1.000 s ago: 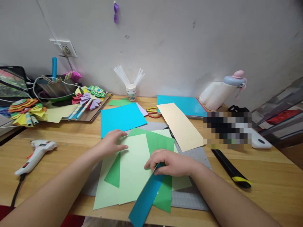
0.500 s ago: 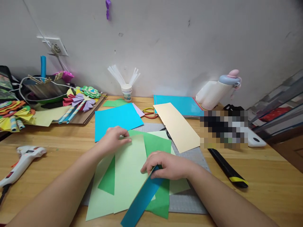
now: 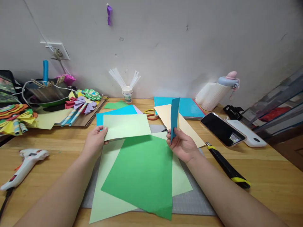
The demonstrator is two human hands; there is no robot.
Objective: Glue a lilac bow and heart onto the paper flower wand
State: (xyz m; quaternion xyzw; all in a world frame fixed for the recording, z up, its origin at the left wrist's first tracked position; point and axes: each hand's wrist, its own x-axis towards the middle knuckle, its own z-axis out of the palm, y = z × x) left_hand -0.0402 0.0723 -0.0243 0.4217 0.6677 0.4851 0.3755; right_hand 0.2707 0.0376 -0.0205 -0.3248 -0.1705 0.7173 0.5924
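I see the left hand [image 3: 93, 142] pinch pale green paper [image 3: 127, 126], the right hand [image 3: 184, 146] pinch a blue strip [image 3: 175, 115], maybe folded; squeezing hard could crease them.

Glue gun [image 3: 25, 168]: white, lying on the wooden table [image 3: 62, 151] at the left, its dark cord running off toward the near edge.
Paper cup [image 3: 127, 98]: upright near the wall [image 3: 153, 63], holding fanned white strips [image 3: 117, 79].
Bottle [image 3: 214, 97]: pale, blue lid, pink top, at the back right.
Phone [image 3: 222, 129]: dark screen upward, just beside a white device [image 3: 252, 135].
Utility knife [image 3: 225, 165]: black and yellow, on the table nearer than the phone.
Socket [image 3: 58, 52]: wall-mounted, plug inserted.
Purple ornament [image 3: 109, 15]: hanging on the wall.
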